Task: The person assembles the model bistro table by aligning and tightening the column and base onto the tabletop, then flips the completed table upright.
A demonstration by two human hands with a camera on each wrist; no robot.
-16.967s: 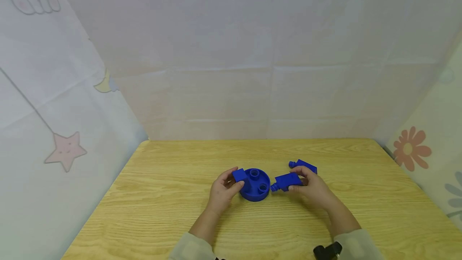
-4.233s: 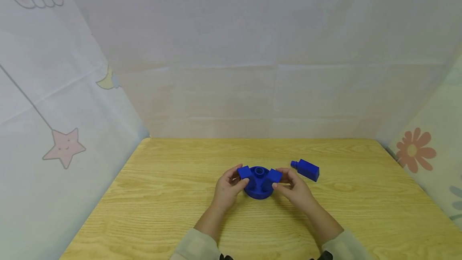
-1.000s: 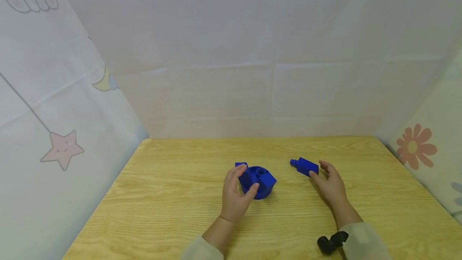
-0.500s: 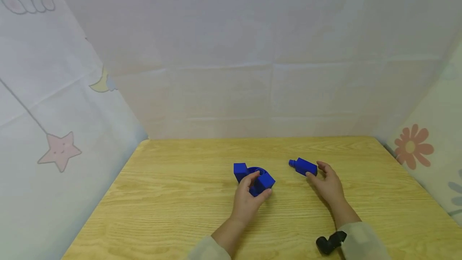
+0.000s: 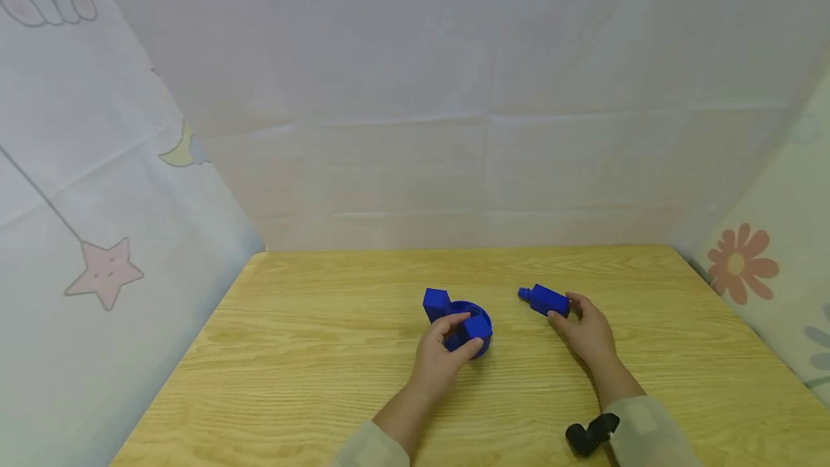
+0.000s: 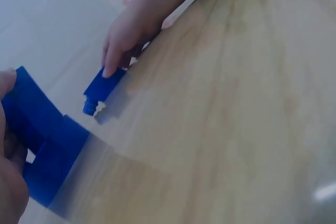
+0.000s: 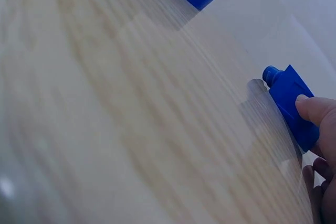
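The loose blue peg block lies flat on the worktop, well to the right of the round blue base and apart from it. Its long axis runs roughly left to right, slightly oblique, with the round stud end pointing left toward the base and the square end toward the right hand. The right hand is plainly the nearer of the two: it sits just behind and to the right of the block, thumb and fingertips closing on the square end. In the right wrist view a fingertip rests on the block's upper face; the left wrist view shows the same contact from the far side, a finger pressing down on the block. Whether this amounts to a full pinch or only a touch cannot be told for certain; the block is not lifted. The left hand is curled round the near rim of the base, thumb and fingers gripping it, with two blocks already standing in it, one at the far left and one at the near right. The stud end thus faces the base across a bare stretch of worktop, and the left hand lies well apart from the loose block.
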